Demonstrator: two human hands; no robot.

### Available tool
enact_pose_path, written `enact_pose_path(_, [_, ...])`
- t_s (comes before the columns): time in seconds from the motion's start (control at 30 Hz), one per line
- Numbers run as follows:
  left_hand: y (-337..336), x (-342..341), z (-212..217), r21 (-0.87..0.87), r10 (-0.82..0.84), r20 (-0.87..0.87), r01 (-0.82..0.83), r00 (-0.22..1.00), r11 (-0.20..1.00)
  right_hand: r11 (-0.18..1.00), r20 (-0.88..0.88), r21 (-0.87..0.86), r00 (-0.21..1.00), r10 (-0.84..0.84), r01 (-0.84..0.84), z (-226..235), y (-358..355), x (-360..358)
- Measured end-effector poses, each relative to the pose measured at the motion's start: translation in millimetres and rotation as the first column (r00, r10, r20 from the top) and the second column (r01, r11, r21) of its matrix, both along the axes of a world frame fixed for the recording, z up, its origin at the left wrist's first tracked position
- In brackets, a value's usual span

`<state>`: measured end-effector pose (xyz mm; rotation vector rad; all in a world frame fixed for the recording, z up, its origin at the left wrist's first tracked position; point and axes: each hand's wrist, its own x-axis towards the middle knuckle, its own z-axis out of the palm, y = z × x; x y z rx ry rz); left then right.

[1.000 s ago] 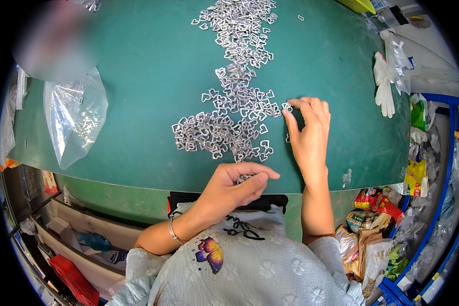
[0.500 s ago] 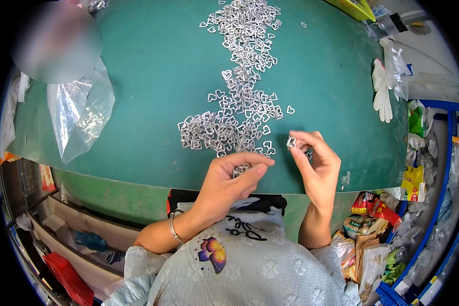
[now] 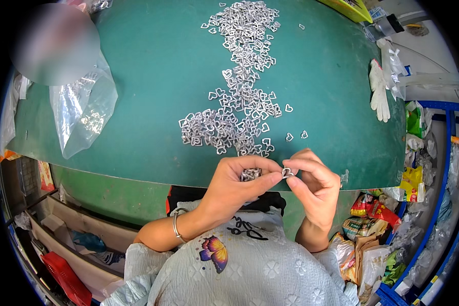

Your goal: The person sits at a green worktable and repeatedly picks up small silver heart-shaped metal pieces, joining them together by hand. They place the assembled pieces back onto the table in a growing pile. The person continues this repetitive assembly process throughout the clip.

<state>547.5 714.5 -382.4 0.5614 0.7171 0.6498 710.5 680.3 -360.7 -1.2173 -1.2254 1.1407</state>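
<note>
My left hand (image 3: 233, 183) is curled around a small cluster of silver heart-shaped metal pieces (image 3: 250, 175) that shows in its palm. Its thumb and forefinger tips meet the edge of one heart-shaped metal piece (image 3: 287, 173). From the other side, my right hand (image 3: 317, 187) pinches that same piece between thumb and forefinger. Just beyond my hands lies a heap of heart-shaped metal pieces (image 3: 209, 130), which runs on toward the far edge. Two loose hearts (image 3: 304, 134) rest on the green table (image 3: 153, 102) beyond my right hand.
A clear plastic bag (image 3: 84, 112) lies at the table's left, near a blurred round shape. White gloves (image 3: 378, 92) lie along the right edge, and a yellow-green tray (image 3: 349, 7) stands far right. Below are an open drawer (image 3: 76, 229) at left and a blue rack (image 3: 446, 153) at right.
My right hand has come down and left to meet my left hand at one heart piece. Two loose hearts now show on the table where my right hand was. My left hand has shifted slightly right.
</note>
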Motion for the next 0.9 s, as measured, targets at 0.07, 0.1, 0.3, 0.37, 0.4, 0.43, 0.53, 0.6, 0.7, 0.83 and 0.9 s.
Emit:
enact_pose_path(0.07, [-0.6, -1.4, 0.5, -0.011, -0.007, 0.027, 0.007, 1.0, 1.0, 1.0, -0.07, -0.015, 0.998, 0.0, -0.001, -0.9, -1.5, -1.7])
enact_pose_path(0.1, [-0.8, -2.0, 0.8, -0.013, -0.008, 0.035, 0.008, 0.999, 1.0, 1.0, -0.104, -0.022, 0.995, 0.001, -0.003, -1.5, -1.7, -2.4])
enact_pose_path(0.3, [-0.3, -4.4, 3.0, -0.048, -0.028, 0.098, 0.032, 0.995, 0.998, 1.0, -0.114, -0.015, 0.993, 0.025, -0.027, -0.7, -1.9, -3.5])
enact_pose_path(0.37, [0.2, -4.0, 3.1, -0.03, -0.044, 0.082, 0.047, 0.996, 0.998, 0.999, -0.075, 0.007, 0.996, 0.039, -0.039, 0.4, -1.6, -3.0])
enact_pose_path(0.4, [0.3, -3.7, 3.0, -0.018, -0.05, 0.076, 0.052, 0.996, 0.998, 0.999, -0.056, 0.018, 0.997, 0.046, -0.045, 0.9, -1.6, -2.6])
enact_pose_path(0.43, [0.4, -3.6, 2.8, -0.013, -0.054, 0.075, 0.055, 0.996, 0.998, 0.999, -0.052, 0.018, 0.998, 0.046, -0.045, 1.3, -1.7, -2.2])
enact_pose_path(0.53, [0.1, -3.3, 2.4, -0.015, -0.064, 0.086, 0.065, 0.994, 0.998, 0.999, -0.051, 0.015, 0.998, 0.039, -0.038, 1.7, -2.9, -2.1])
enact_pose_path(0.6, [-0.7, -2.8, 2.4, -0.035, -0.064, 0.118, 0.068, 0.991, 0.997, 1.0, -0.062, 0.015, 0.998, 0.022, -0.021, 1.8, -4.2, -2.3])
enact_pose_path(0.7, [-1.3, -2.5, 3.0, -0.095, -0.062, 0.169, 0.079, 0.984, 0.992, 1.0, -0.132, -0.006, 0.991, 0.002, -0.003, 1.5, -5.9, -2.9])
enact_pose_path(0.83, [-1.8, -1.3, 4.8, -0.105, -0.054, 0.176, 0.073, 0.983, 0.992, 1.0, -0.144, -0.013, 0.99, 0.0, -0.002, 1.5, -7.0, -2.0])
enact_pose_path(0.9, [-1.2, -1.2, 5.4, -0.099, -0.063, 0.16, 0.079, 0.985, 0.992, 1.0, -0.134, -0.022, 0.991, 0.001, -0.004, 0.9, -7.0, -1.4])
